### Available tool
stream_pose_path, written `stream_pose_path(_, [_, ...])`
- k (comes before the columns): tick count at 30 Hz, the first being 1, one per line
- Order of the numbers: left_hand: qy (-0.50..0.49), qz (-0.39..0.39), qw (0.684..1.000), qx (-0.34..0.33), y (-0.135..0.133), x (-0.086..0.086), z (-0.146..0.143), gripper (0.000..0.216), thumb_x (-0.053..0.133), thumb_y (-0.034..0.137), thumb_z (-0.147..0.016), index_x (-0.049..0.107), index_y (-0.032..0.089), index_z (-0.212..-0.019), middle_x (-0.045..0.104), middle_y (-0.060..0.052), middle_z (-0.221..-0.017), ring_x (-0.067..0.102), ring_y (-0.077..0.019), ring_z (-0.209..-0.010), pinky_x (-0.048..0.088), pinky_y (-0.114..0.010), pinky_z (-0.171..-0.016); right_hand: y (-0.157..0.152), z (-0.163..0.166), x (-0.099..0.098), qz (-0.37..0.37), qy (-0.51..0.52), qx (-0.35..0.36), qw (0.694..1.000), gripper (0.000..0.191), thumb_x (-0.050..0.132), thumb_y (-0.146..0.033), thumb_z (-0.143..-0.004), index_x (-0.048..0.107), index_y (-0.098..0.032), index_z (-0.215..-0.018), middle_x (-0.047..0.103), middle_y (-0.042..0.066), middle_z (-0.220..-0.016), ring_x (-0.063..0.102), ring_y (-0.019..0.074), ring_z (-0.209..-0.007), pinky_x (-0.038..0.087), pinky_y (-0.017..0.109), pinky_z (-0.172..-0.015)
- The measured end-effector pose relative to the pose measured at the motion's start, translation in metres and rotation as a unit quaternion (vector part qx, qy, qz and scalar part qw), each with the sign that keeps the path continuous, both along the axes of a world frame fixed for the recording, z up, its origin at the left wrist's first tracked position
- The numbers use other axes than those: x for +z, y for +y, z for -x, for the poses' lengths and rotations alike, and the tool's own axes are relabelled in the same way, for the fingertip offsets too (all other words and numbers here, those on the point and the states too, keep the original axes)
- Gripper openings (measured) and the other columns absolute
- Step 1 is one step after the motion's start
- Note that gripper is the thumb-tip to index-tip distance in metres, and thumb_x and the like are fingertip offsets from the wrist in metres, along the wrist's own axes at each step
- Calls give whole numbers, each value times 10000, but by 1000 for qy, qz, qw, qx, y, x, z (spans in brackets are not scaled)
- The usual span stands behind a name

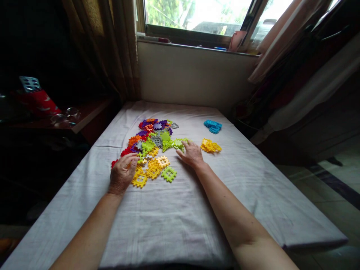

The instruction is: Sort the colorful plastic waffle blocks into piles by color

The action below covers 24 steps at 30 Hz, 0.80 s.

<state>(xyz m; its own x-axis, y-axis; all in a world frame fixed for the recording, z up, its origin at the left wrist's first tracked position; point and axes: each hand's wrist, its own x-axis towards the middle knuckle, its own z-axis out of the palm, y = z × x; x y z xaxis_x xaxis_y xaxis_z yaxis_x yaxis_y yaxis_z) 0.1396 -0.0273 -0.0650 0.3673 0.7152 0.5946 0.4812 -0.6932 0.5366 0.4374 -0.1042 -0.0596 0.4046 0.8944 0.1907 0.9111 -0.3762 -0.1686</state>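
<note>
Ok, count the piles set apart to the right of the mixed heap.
2: the blue pile, nearer the window, and the yellow pile, beside the right hand.

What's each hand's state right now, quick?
Left hand: partly curled beside the pile of pieces; any hold can't be told.
Right hand: at a green piece; grip can't be told.

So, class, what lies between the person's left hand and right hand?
In the head view, yellow pieces, a pale yellow piece and lime-green pieces lie between the left hand and right hand.
</note>
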Motion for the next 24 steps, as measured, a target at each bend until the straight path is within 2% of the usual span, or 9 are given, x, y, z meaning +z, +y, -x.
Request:
stream_pose_path(3, [84,-29,996,-10,2,-4,2,357,476,479,-925,771,282,-964,735,-55,-1177,628,-267,-1181,450,-469,-1066,15,20,-4,7,19,23,1000,517,535,-469,-939,558,-240,-1403,472,157,-1509,433,303,-1364,370,442,-1081])
stream_pose_path(6, [161,-18,987,20,6,-11,4,331,517,481,-905,742,350,-1110,692,-41,-1285,546,-302,-1290,345,-545,-1129,27,27,-6,-11,47,24,999,521,546,-419,-940,537,-228,-1425,463,160,-1516,425,289,-1371,352,438,-1106])
stream_pose_path(10, [180,-8,980,86,12,-20,7,404,521,492,-901,689,333,-1232,644,-76,-1358,515,-315,-1314,320,-549,-1133,30,36,-3,-70,47,16,996,493,576,-415,-918,583,-248,-1382,449,129,-1536,383,305,-1396,284,500,-1137])
stream_pose_path(12, [175,-5,978,115,15,-22,9,425,511,508,-899,690,308,-1229,630,-96,-1372,509,-328,-1315,328,-555,-1123,29,47,1,-85,38,65,994,379,543,-373,-938,660,-280,-1287,523,80,-1486,402,280,-1376,267,484,-1139])
stream_pose_path(15, [168,5,977,129,18,-23,10,453,499,516,-898,694,266,-1222,616,-129,-1384,504,-350,-1317,338,-573,-1110,34,68,9,-47,33,197,979,313,491,-306,-963,725,-329,-1170,657,13,-1331,481,217,-1279,306,405,-1099])
stream_pose_path(17, [161,4,980,119,19,-22,11,446,503,501,-897,692,272,-1229,611,-125,-1391,505,-349,-1316,347,-570,-1106,40,82,14,-10,23,242,970,318,500,-294,-956,718,-362,-1177,651,-11,-1340,482,204,-1266,327,392,-1069])
stream_pose_path(20, [161,-2,982,98,18,-21,11,389,510,468,-898,701,336,-1209,611,-71,-1399,501,-322,-1321,338,-550,-1120,48,95,19,28,10,234,972,322,506,-315,-955,702,-379,-1202,589,-16,-1422,446,207,-1308,343,395,-1040])
stream_pose_path(24, [177,10,978,107,18,-23,13,361,527,483,-886,728,346,-1154,617,-65,-1389,484,-335,-1334,331,-570,-1116,41,90,19,39,16,229,972,320,509,-297,-947,717,-367,-1179,617,-4,-1387,461,211,-1296,341,401,-1040])
